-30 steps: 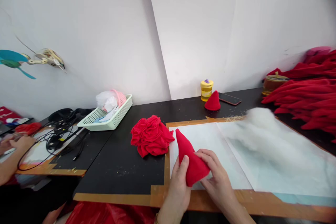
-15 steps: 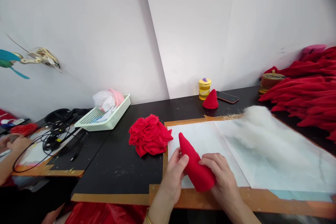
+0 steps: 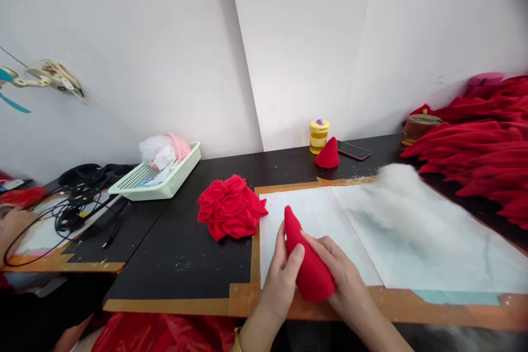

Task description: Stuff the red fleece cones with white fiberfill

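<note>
Both hands on one red felt cone (image 3: 311, 272), held above the table's (image 3: 165, 264) near edge, in front of the white sheets (image 3: 301, 206). Cone tilted: narrow tip toward the far edge and slightly left, wide end toward the near edge. Left hand (image 3: 278, 280) grips its left side, thumb on the front, fingers partly hidden behind. Right hand (image 3: 344, 278) grasps its right side; some of its fingertips are hidden. White stuffing (image 3: 402, 206) lies on the sheets toward the table's right edge. Crumpled red fabric pile (image 3: 231, 206) is just left of the sheets, one tip overlapping their left edge. Along the far edge: pale green basket (image 3: 175, 180) at left, then yellow-lidded jar (image 3: 319, 137), second red cone (image 3: 328, 155) standing tip up just in front of it, phone (image 3: 353, 150) beside that. Far right corner: big heap of red pieces (image 3: 487, 151), amber jar (image 3: 421, 129) against it.
</note>
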The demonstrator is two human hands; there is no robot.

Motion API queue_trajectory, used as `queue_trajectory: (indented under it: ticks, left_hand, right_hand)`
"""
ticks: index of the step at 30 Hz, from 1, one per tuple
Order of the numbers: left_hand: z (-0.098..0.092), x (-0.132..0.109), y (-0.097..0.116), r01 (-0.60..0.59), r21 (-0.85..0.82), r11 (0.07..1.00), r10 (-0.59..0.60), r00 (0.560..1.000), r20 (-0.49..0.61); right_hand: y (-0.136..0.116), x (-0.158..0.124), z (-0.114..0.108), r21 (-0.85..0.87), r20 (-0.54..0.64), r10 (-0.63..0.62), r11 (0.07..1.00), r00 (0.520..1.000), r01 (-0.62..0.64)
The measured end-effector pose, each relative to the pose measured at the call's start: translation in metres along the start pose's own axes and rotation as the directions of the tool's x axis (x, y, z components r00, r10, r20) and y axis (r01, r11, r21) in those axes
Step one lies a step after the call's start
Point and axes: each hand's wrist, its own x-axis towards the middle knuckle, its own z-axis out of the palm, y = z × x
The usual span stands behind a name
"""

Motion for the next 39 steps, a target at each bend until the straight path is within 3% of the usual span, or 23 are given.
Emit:
queue_trajectory:
  ticks: [4,6,10,12,14,17,21,24,27,31,36,39]
  left_hand:
    - [0.009,0.006,-0.013,0.038,-0.061,0.997,-0.037,0.999,0.016]
    - [0.014,0.010,-0.019,0.024,-0.067,0.997,-0.028,0.998,-0.049]
    - [0.008,0.021,-0.016,0.031,-0.209,0.977,-0.090,0.956,-0.280]
    - [-0.001,0.027,-0.011,0.025,-0.281,0.959,-0.121,0.936,-0.331]
    - [-0.009,0.030,-0.005,0.018,-0.328,0.944,-0.130,0.938,-0.323]
    - [-0.010,0.028,-0.001,0.023,-0.360,0.933,-0.127,0.955,-0.269]
    - [0.002,0.020,0.000,0.016,-0.408,0.913,-0.115,0.969,-0.219]
    - [0.010,0.011,-0.004,0.038,-0.432,0.901,-0.121,0.979,-0.165]
    - [0.016,0.000,-0.013,0.031,-0.322,0.946,-0.069,0.992,-0.109]
    - [0.023,-0.010,-0.028,0.032,-0.141,0.990,-0.052,0.989,-0.141]
    - [0.021,-0.010,-0.039,0.057,-0.091,0.994,-0.075,0.974,-0.215]
    - [0.015,-0.012,-0.035,0.054,-0.025,0.998,-0.058,0.982,-0.179]
  right_hand:
    - [0.004,-0.007,0.017,0.041,-0.162,0.124,0.992,0.979,-0.119]
    - [0.005,-0.008,0.023,0.065,-0.173,0.145,0.989,0.974,-0.135]
    - [0.005,-0.006,0.018,0.157,-0.061,0.187,0.972,0.980,-0.176]
    - [0.005,-0.006,0.007,0.245,0.047,0.189,0.950,0.981,-0.195]
    - [0.006,-0.006,-0.003,0.330,0.101,0.189,0.920,0.977,-0.212]
    - [0.007,0.000,-0.011,0.370,0.048,0.207,0.905,0.977,-0.210]
    - [0.005,0.011,-0.004,0.321,-0.015,0.192,0.930,0.981,-0.178]
    - [0.006,0.012,0.003,0.317,-0.039,0.250,0.921,0.968,-0.225]
    - [0.008,0.008,0.008,0.322,-0.054,0.370,0.886,0.928,-0.334]
    - [0.009,0.002,0.011,0.252,-0.132,0.453,0.876,0.882,-0.412]
    - [0.009,0.001,0.005,0.175,-0.183,0.415,0.906,0.891,-0.386]
    - [0.010,0.006,-0.009,0.178,-0.138,0.241,0.960,0.961,-0.215]
